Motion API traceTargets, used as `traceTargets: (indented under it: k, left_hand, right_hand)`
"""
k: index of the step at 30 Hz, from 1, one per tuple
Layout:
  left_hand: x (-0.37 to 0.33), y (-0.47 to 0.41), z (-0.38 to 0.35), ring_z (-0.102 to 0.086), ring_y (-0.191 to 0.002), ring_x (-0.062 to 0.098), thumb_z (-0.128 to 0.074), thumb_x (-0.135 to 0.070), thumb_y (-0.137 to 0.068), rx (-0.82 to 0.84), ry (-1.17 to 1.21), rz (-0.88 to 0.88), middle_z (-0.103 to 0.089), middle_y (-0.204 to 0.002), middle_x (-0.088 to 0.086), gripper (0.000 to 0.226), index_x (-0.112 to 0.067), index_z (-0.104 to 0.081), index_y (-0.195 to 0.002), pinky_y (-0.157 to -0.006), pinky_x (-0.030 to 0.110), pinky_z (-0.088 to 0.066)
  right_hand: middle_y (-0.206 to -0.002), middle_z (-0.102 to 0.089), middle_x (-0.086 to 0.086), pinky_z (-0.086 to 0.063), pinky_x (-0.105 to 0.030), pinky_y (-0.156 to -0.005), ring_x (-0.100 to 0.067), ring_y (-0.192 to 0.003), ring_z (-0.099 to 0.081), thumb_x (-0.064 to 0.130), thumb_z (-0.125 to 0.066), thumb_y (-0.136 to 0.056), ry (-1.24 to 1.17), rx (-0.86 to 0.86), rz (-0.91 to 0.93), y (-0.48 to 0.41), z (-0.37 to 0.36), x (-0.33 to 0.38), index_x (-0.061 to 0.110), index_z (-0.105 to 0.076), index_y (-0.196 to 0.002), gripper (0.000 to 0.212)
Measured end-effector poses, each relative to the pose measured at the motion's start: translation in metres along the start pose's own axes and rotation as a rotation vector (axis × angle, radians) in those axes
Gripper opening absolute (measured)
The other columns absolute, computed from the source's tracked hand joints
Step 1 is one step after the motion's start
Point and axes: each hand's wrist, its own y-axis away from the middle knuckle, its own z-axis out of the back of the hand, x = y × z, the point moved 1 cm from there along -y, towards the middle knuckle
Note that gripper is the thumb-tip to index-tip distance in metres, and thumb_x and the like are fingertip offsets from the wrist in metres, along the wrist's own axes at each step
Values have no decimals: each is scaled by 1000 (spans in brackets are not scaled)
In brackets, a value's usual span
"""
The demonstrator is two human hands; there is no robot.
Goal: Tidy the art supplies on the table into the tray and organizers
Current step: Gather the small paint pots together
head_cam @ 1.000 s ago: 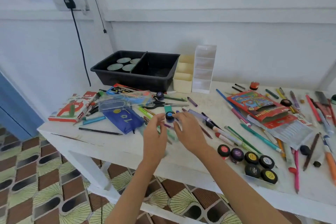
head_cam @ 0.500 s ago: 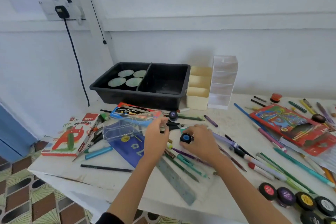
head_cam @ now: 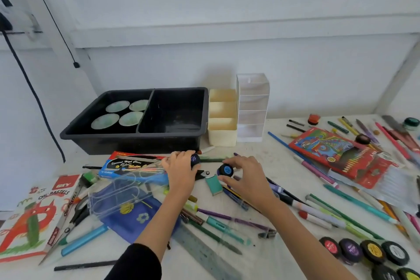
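Here, apart over the surface (head_cam: 261, 154), the left hand (head_cam: 180, 171) curls round a dark-blue paint pot (head_cam: 195, 159) while the right hand (head_cam: 246, 179) pinches a light-blue paint pot (head_cam: 225, 170).

The tray (head_cam: 136, 143) looks glossy black plastic, the organizer (head_cam: 252, 107) clear plastic, the ruler (head_cam: 204, 254) perhaps metal.

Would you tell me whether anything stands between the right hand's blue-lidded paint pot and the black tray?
Nothing tall does. The right hand pinches the blue-lidded paint pot; between it and the black tray lies only a green pencil, flat on the table. The left hand, gripping a dark paint pot, sits left of that path.
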Motion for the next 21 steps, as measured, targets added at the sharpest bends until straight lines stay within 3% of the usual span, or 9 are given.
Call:
traceTargets:
  k: [5, 8, 12, 15, 17, 21]
  left_hand:
    - [-14, 15, 10, -47, -108, 19, -67, -32, -82, -150, 86, -42, -64, -105, -4, 29, -24, -62, -110, -87, 32, -16]
    - [-34, 35, 22, -44, -113, 16, -68, -40, -81, -155, 211, 14, -61, -108, -8, 37, -24, -60, -113, -90, 34, -17]
    - [-65, 67, 35, -45, -111, 13, -67, -49, -78, -132, 343, -33, -61, -108, -9, 39, -25, -65, -108, -86, 31, -17]
    - [-82, 91, 38, -48, -106, 11, -57, -64, -74, -65, 447, -94, -63, -103, -14, 47, -28, -67, -103, -92, 36, -30]
    - [-92, 108, 40, -50, -106, 12, -56, -68, -74, -34, 556, -118, -63, -102, -16, 46, -33, -64, -102, -94, 37, -37]
    - [-119, 144, 46, -48, -106, 5, -60, -62, -73, -14, 571, -126, -60, -100, -20, 37, -38, -59, -101, -88, 33, -24]
  right_hand:
    - [-100, -67, 6, -41, -39, -89, -14, -97, -53, 36, -75, -77, -37, -41, -16, 14, 17, -6, 25, -64, -113, 39]
    - [-97, -66, 7, -43, -40, -89, -12, -95, -53, 33, -75, -78, -62, -81, -17, 26, 35, -8, 24, -63, -116, 41]
    - [-83, -53, 24, -42, -30, -83, -11, -89, -51, 26, -78, -75, -81, -119, 0, 47, 64, -12, 21, -65, -115, 42]
    - [-94, -65, 8, -37, -17, -75, -13, -90, -54, 26, -79, -73, -67, -133, -17, 64, 82, -26, 16, -68, -110, 40]
    - [-98, -66, 8, -33, -7, -72, -9, -90, -53, 29, -79, -73, -70, -130, -42, 76, 93, -36, 18, -67, -112, 42]
    - [-95, -62, 16, -35, -5, -71, -9, -92, -56, 29, -78, -73, -95, -123, -71, 104, 118, -49, 23, -66, -108, 37]
